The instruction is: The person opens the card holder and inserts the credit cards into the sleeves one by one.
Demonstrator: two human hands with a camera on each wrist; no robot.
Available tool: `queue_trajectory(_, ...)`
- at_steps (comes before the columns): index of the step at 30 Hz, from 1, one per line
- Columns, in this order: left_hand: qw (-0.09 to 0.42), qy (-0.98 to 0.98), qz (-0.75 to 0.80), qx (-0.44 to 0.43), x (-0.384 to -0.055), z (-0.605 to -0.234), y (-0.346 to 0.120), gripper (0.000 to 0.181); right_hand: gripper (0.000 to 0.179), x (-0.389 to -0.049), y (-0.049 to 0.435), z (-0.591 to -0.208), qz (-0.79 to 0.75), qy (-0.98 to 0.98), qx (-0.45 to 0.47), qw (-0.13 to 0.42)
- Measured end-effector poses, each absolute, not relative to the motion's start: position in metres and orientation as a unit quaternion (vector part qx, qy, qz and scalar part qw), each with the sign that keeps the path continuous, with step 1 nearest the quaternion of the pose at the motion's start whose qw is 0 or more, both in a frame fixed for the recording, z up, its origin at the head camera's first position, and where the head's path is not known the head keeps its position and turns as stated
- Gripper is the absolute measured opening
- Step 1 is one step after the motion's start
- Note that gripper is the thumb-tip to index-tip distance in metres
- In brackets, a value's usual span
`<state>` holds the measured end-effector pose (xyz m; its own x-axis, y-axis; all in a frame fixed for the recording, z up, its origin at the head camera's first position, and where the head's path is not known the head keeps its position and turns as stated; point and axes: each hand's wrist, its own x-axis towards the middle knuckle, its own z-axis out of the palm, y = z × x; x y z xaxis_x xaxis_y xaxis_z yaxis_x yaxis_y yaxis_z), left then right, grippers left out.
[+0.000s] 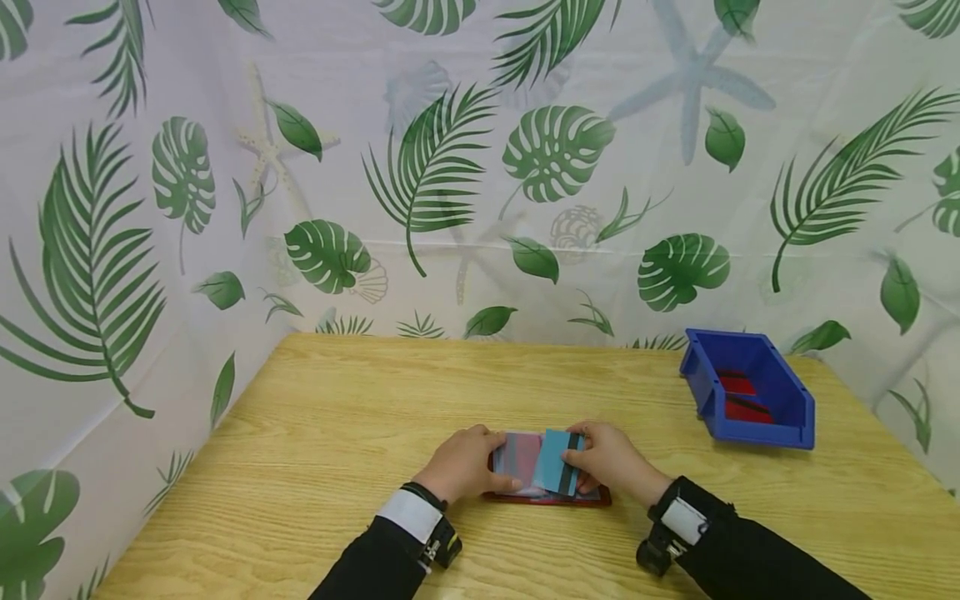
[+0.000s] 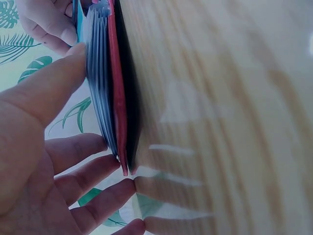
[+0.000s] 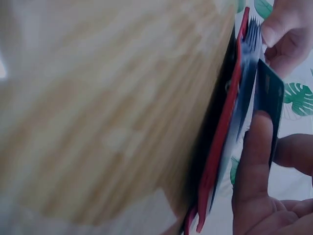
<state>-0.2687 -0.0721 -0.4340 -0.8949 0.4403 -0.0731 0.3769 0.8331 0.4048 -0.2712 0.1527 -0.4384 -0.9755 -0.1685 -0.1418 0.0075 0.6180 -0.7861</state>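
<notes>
A red-covered card holder [image 1: 551,501] with clear plastic sleeves [image 2: 95,73] lies open on the wooden table. My left hand [image 1: 467,465] holds its left end, thumb and fingers spread along the sleeve edges. Through a sleeve shows a pinkish card [image 1: 522,452] with a greyish stripe. My right hand [image 1: 617,460] pinches a light blue card [image 1: 552,460] with a black stripe between thumb and fingers. That card is tilted over the right part of the holder and overlaps the sleeves in the head view. In the right wrist view, the card [image 3: 269,93] stands slightly off the sleeve stack.
A blue plastic bin [image 1: 761,433] stands at the right rear of the table [image 1: 360,417], holding red flat items [image 1: 738,383] with dark stripes. A white cloth [image 1: 450,75] with leaf prints hangs behind the table and along both sides.
</notes>
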Motion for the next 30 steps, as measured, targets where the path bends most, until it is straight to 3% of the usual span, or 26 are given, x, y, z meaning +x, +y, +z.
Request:
queue_trajectory(18,0.079,0.956,0.186,0.215,-0.269,-0.434,-0.074,0.073,0.046,-0.284,0.130,-0.433,-0.230,0.950,-0.154,0.143)
queue_trajectory(30,0.084,0.951,0.203,0.217,-0.270,-0.437,-0.076,0.075,0.054,-0.277,0.139,-0.428,-0.322,0.918,-0.133,0.190)
